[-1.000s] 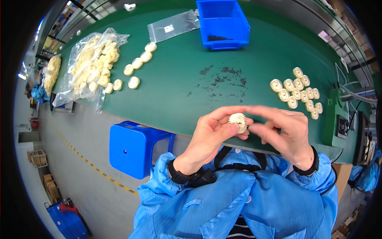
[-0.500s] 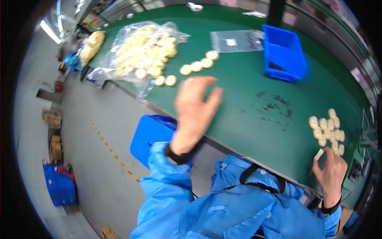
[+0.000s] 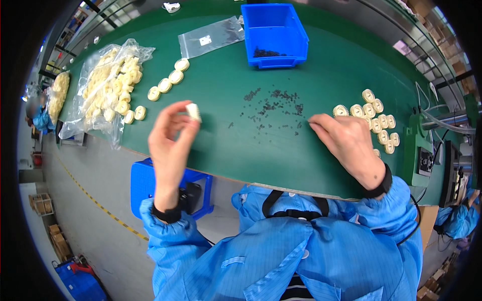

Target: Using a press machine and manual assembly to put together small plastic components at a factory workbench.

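My left hand is raised above the green table and pinches a cream toothed gear between thumb and fingertips. My right hand rests on the table with its fingers curled down, the fingertips at the edge of a scatter of tiny dark parts. Whether it holds one I cannot tell. A cluster of cream gears lies just beyond my right hand. A short row of gears lies far left of centre.
A clear bag of cream gears lies at the table's left end. A blue bin with dark bits stands at the back, a small clear bag beside it. A blue stool stands below the table edge. Green machinery is at right.
My left hand has come back from the gear row holding a gear. My right hand has moved from the gear cluster at right toward the dark parts. The view has swung back.
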A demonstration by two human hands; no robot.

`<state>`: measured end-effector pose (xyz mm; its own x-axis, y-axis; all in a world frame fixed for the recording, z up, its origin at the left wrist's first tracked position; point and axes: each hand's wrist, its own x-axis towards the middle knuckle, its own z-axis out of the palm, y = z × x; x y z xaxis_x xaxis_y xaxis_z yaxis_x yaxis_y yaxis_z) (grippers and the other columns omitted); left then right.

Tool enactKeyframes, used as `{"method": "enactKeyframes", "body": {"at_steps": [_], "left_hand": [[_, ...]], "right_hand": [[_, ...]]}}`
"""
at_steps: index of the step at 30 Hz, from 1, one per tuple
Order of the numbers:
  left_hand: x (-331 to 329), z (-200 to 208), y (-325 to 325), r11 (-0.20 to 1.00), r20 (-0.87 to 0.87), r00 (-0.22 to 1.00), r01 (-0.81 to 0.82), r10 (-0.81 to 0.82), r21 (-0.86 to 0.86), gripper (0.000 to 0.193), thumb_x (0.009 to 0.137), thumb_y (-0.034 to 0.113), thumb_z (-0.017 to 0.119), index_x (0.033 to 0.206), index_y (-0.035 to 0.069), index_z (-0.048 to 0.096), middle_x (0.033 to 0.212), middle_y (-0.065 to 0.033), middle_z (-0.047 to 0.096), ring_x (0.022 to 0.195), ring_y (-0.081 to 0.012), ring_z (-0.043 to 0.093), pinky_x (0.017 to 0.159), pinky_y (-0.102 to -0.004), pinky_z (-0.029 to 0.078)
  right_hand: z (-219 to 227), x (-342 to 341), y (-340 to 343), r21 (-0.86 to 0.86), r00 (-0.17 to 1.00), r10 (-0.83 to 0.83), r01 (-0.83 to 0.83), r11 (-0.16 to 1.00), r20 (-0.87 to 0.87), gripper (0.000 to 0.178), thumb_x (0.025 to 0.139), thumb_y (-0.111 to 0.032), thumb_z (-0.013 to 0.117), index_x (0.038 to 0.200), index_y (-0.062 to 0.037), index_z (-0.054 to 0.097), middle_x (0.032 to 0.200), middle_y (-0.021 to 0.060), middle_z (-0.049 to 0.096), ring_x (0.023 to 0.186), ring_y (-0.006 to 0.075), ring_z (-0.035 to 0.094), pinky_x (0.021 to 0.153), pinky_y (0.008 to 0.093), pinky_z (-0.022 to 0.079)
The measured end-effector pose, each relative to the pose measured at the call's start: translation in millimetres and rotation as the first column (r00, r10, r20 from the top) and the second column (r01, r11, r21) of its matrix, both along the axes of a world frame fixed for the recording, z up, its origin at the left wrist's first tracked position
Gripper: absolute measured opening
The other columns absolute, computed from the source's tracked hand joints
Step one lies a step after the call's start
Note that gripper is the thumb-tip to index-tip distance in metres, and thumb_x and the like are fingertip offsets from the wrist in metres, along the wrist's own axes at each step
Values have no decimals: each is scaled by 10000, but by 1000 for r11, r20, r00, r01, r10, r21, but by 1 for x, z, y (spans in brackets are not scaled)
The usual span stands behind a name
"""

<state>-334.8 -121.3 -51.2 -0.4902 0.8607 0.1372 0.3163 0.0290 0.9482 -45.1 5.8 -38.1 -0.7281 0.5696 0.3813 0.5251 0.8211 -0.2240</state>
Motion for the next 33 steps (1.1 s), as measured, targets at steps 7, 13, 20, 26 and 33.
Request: {"method": "enactKeyframes", "body": {"at_steps": [7, 13, 20, 26, 33], "left_hand": [[77, 0, -11, 961, 498, 822, 228, -277, 157, 360, 846, -52, 630, 1194, -40, 542, 1019, -87, 636, 946, -130, 607, 845, -263, 495], [108, -8, 0, 932, 709, 613, 309, -348, 190, 366, 888, 58, 620, 1219, -40, 500, 1103, -134, 627, 968, -186, 627, 884, -317, 504], [123, -12, 6, 918, 769, 535, 357, -351, 170, 358, 915, 102, 610, 1222, -30, 482, 1106, -135, 621, 977, -188, 629, 886, -321, 510], [126, -12, 7, 918, 762, 542, 356, -354, 173, 348, 913, 90, 611, 1214, -29, 483, 1083, -127, 624, 973, -182, 631, 888, -318, 511], [128, -12, 6, 924, 759, 553, 344, -344, 168, 347, 907, 71, 612, 1212, -30, 483, 1080, -128, 624, 970, -183, 633, 893, -319, 510]], "right_hand": [[-5, -14, 15, 78, 980, 127, -140, 987, 151, 63, 727, -54, 615, 734, -22, 560, 502, 119, 491, 507, 303, 566, 492, 399, 455], [-7, -18, 11, 219, 967, 58, -114, 969, 247, 76, 736, -36, 605, 787, -15, 554, 531, 111, 544, 528, 292, 598, 509, 384, 479], [30, -7, -30, -828, 974, -177, -21, 561, -144, 132, 903, -123, 604, 961, -7, 626, 502, 16, 570, 476, 34, 491, 468, 229, 363], [29, -4, -32, -875, 960, -204, -75, 478, -194, 141, 921, -140, 594, 965, -10, 625, 497, -5, 553, 480, 18, 457, 474, 219, 341], [26, -2, -32, -873, 966, -191, -59, 484, -172, 151, 923, -155, 597, 969, -14, 627, 494, -9, 550, 482, 17, 453, 478, 216, 335]]}}
